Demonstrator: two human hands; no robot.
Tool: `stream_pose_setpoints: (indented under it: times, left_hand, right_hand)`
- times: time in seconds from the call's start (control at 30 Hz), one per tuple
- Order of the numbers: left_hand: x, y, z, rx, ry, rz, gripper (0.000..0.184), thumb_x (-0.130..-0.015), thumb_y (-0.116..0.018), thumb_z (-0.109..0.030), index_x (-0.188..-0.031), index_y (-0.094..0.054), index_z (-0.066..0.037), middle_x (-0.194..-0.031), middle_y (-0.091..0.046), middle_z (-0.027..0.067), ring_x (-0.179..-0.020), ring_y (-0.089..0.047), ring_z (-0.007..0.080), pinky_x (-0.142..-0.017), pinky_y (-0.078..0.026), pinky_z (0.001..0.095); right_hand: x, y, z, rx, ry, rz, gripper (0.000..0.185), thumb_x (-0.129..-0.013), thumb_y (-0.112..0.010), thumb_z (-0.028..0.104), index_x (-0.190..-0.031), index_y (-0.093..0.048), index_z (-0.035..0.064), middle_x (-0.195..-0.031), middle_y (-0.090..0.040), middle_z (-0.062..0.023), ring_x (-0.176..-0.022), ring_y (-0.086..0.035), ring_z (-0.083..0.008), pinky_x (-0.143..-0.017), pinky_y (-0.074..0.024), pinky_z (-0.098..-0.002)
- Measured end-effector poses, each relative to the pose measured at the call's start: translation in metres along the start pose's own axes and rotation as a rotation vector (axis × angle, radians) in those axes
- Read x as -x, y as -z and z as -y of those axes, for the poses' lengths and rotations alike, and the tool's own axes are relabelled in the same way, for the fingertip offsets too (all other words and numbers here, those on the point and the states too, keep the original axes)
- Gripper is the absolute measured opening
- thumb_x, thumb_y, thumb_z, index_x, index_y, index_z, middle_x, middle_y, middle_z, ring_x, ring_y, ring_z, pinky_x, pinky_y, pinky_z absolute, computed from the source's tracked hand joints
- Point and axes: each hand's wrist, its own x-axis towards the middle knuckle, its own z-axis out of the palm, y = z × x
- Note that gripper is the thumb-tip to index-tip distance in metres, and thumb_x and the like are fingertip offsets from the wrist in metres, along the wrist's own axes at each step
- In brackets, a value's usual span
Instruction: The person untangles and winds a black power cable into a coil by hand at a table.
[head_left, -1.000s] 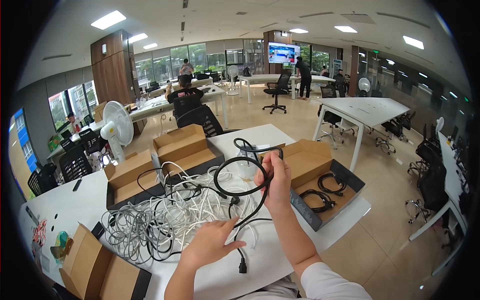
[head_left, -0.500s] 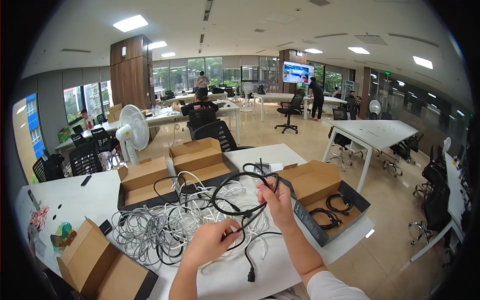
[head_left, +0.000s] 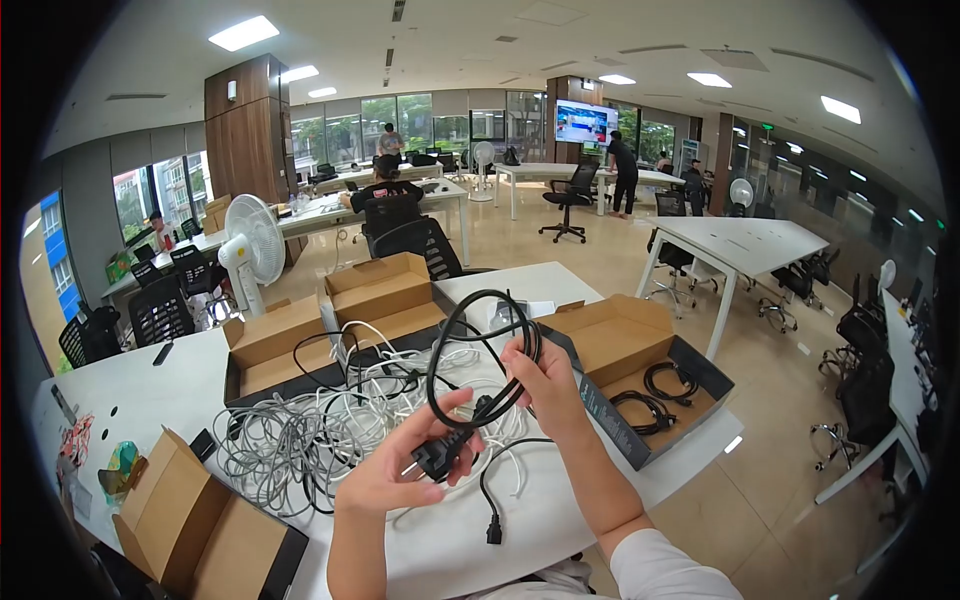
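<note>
My right hand (head_left: 543, 380) grips a black power cable (head_left: 436, 350) looped into a coil, above the white table (head_left: 430, 560). Around the black plug (head_left: 440, 455) at the cable's end my left hand (head_left: 410, 465) is closed, with the metal pins pointing left. Beneath and to the left of my hands spreads a tangled heap of grey and white cables (head_left: 270, 450) with some black ones among them. Another black connector (head_left: 494, 530) lies on the table near its front edge.
An open box (head_left: 690, 400) on the right holds coiled black cables. Two open boxes (head_left: 385, 300) stand behind the heap, and another (head_left: 200, 525) is at the front left. A white fan (head_left: 252, 240), office chairs, desks and several people are farther back.
The black cable has been gathered into a coil of more loops in my right hand. My left hand has risen toward it and now has the plug in its fingers.
</note>
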Motion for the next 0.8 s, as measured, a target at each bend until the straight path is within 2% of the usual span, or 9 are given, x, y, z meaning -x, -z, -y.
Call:
stream_pose_setpoints:
  times: [0.1, 0.2, 0.33, 0.4, 0.47, 0.53, 0.6, 0.7, 0.8]
  left_hand:
    - [-0.005, -0.005, 0.003, 0.185, -0.184, 0.062, 0.123, -0.058, -0.084, -0.005, -0.153, -0.006, -0.010, -0.131, -0.048, 0.0269, -0.106, -0.056, 0.0286, -0.083, -0.044, 0.0361]
    - [-0.009, -0.014, 0.016, 0.239, -0.325, -0.135, 0.117, -0.063, -0.080, 0.005, -0.153, -0.007, -0.009, -0.130, -0.052, 0.0192, -0.114, -0.055, 0.0271, -0.087, -0.044, 0.0358]
    - [-0.014, -0.015, 0.043, -0.118, -0.318, -0.561, 0.070, -0.075, -0.073, 0.004, -0.137, -0.042, -0.002, -0.111, -0.057, 0.0083, -0.101, -0.055, 0.0141, -0.085, -0.044, 0.0278]
    - [-0.020, -0.014, 0.046, -0.477, -0.488, -0.682, 0.018, -0.091, -0.060, -0.005, -0.109, -0.057, -0.001, -0.106, -0.054, 0.0075, -0.099, -0.053, 0.0144, -0.088, -0.043, 0.0300]
    - [-0.029, -0.009, 0.049, -0.186, -0.637, -0.667, 0.009, -0.097, -0.052, -0.010, -0.100, -0.055, -0.002, -0.105, -0.054, 0.0087, -0.100, -0.054, 0.0181, -0.092, -0.043, 0.0345]
    - [-0.028, -0.019, 0.036, 0.105, -0.639, -0.682, 0.016, -0.101, -0.045, -0.022, -0.097, -0.047, -0.007, -0.089, -0.054, 0.0083, -0.089, -0.056, 0.0216, -0.095, -0.044, 0.0422]
    - [-0.019, -0.010, 0.034, 0.321, -0.614, -0.544, 0.018, -0.103, -0.040, -0.026, -0.098, -0.045, -0.010, -0.073, -0.048, 0.0040, -0.075, -0.053, 0.0189, -0.093, -0.044, 0.0424]
    - [-0.018, -0.009, 0.023, 0.385, -0.503, -0.629, 0.021, -0.104, -0.036, -0.029, -0.096, -0.046, -0.012, -0.063, -0.035, -0.0027, -0.061, -0.039, 0.0120, -0.079, -0.043, 0.0352]
    - [-0.018, -0.002, 0.022, 0.551, -0.403, -0.679, 0.023, -0.104, -0.038, -0.029, -0.092, -0.047, -0.012, -0.060, -0.029, -0.0051, -0.055, -0.032, 0.0084, -0.064, -0.035, 0.0271]
  right_hand:
    - [0.001, 0.002, -0.005, -0.095, 0.003, 0.009, 0.012, -0.093, -0.059, 0.017, -0.090, -0.057, 0.0048, -0.063, -0.048, 0.0047, -0.047, -0.040, -0.0018, -0.042, -0.0337, -0.0181]
    - [0.003, -0.005, -0.008, -0.205, -0.038, -0.002, 0.014, -0.092, -0.062, 0.016, -0.088, -0.056, 0.0050, -0.063, -0.047, 0.0049, -0.047, -0.039, -0.0022, -0.042, -0.0332, -0.0196]
    - [0.004, -0.018, -0.016, -0.184, -0.062, 0.000, 0.015, -0.092, -0.063, 0.015, -0.085, -0.053, 0.0063, -0.063, -0.046, 0.0053, -0.046, -0.039, -0.0023, -0.041, -0.0312, -0.0213]
    - [0.009, -0.029, -0.017, -0.124, -0.076, 0.002, 0.015, -0.092, -0.063, 0.014, -0.085, -0.053, 0.0065, -0.062, -0.046, 0.0056, -0.046, -0.039, -0.0022, -0.041, -0.0311, -0.0214]
    - [0.012, -0.028, -0.024, -0.146, -0.091, 0.063, 0.011, -0.091, -0.064, 0.013, -0.088, -0.056, 0.0055, -0.065, -0.051, 0.0036, -0.050, -0.043, -0.0035, -0.044, -0.0346, -0.0208]
    - [0.012, -0.033, -0.032, -0.089, -0.061, 0.093, 0.009, -0.089, -0.064, 0.011, -0.093, -0.058, 0.0046, -0.068, -0.054, 0.0011, -0.054, -0.048, -0.0054, -0.046, -0.0378, -0.0205]
    - [0.011, -0.031, -0.026, -0.156, -0.127, 0.076, 0.012, -0.088, -0.063, 0.007, -0.099, -0.060, 0.0023, -0.078, -0.057, -0.0005, -0.070, -0.055, -0.0082, -0.060, -0.0464, -0.0235]
    - [0.002, -0.026, -0.028, -0.400, -0.209, 0.105, 0.019, -0.086, -0.062, 0.004, -0.104, -0.059, 0.0004, -0.088, -0.059, -0.0022, -0.087, -0.058, -0.0115, -0.079, -0.0499, -0.0297]
    - [0.003, -0.031, -0.026, -0.421, -0.260, 0.137, 0.021, -0.087, -0.062, 0.003, -0.108, -0.058, 0.0026, -0.091, -0.060, -0.0019, -0.087, -0.060, -0.0122, -0.077, -0.0482, -0.0263]
